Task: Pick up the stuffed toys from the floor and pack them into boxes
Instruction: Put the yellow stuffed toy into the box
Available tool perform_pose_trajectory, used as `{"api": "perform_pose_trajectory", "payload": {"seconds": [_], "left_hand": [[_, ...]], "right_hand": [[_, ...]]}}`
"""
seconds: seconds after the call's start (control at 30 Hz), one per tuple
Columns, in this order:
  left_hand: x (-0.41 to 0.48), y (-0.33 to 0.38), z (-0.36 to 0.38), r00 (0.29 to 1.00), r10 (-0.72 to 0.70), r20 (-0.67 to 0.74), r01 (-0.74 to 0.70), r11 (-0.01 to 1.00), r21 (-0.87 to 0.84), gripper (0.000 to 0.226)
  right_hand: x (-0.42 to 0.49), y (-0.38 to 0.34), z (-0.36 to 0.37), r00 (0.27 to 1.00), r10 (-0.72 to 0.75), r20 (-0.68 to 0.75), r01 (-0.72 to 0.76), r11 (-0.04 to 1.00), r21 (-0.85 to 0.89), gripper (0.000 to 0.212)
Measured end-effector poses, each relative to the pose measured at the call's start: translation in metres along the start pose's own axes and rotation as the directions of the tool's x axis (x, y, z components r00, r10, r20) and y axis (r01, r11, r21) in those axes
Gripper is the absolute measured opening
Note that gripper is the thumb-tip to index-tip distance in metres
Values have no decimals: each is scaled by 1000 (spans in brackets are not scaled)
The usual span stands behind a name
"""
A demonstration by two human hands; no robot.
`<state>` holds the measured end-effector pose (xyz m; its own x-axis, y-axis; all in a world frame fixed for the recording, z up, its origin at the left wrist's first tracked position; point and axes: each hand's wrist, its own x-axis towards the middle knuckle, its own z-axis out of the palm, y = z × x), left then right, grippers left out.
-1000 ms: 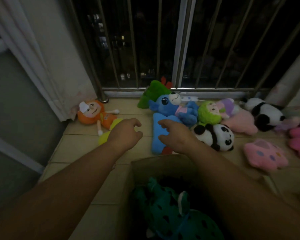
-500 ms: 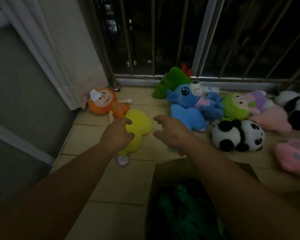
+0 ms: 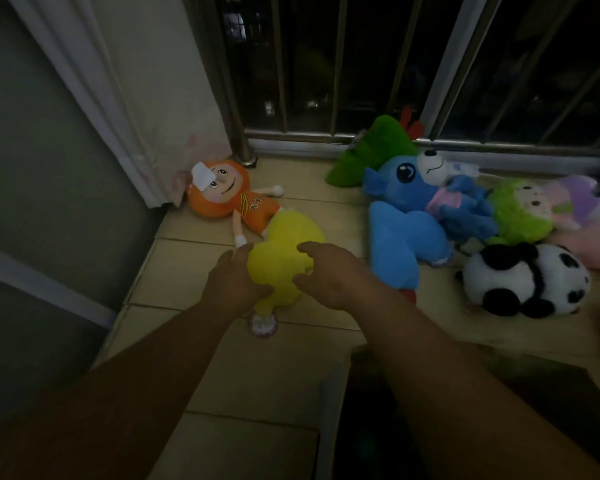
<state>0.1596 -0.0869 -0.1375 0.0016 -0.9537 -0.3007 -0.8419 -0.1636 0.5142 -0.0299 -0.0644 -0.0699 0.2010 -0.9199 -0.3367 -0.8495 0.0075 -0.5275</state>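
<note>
Looking down in dim light at a tiled floor point(image 3: 222, 358) by a barred window, I have both hands around a yellow stuffed toy point(image 3: 284, 251) lying near the middle of the view. My left hand point(image 3: 234, 282) presses its left side with curled fingers, and my right hand point(image 3: 329, 275) cups the right side, fingers hooked over the top; both touch the plush, though I cannot tell whether the grasp has fully closed. Just beyond it lies an orange doll point(image 3: 226, 192), its legs touching the yellow toy. To the right sit a blue toy point(image 3: 406, 237), a green toy point(image 3: 513, 213) and a panda point(image 3: 527, 278), close together. The cardboard box point(image 3: 336, 393) stands open at lower right, under my right forearm, its inside too dark to read. I judge this to be the picking-up step: next I should squeeze firmly, lift the yellow toy clear of the doll, and carry it back to the box.
</note>
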Motion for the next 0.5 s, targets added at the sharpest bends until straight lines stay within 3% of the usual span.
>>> {"api": "perform_pose_trajectory", "payload": {"seconds": [0.17, 0.27, 0.37, 0.5], "left_hand": [[39, -45, 40, 993, -101, 55, 111, 965, -239, 134], [30, -24, 41, 989, -109, 104, 136, 945, -299, 142], [7, -3, 36, 987, -129, 96, 150, 951, -270, 124], [-8, -4, 38, 996, -61, -63, 47, 978, -205, 76]], "right_hand": [[-2, 6, 3, 1000, -6, 22, 6, 1000, -25, 67], [-3, 8, 5, 999, -3, 34, 3, 1000, -15, 66], [-3, 9, 6, 1000, -7, 29, 7, 1000, 6, 66], [-4, 11, 8, 999, 1, 43, -3, 999, 34, 65]]}}
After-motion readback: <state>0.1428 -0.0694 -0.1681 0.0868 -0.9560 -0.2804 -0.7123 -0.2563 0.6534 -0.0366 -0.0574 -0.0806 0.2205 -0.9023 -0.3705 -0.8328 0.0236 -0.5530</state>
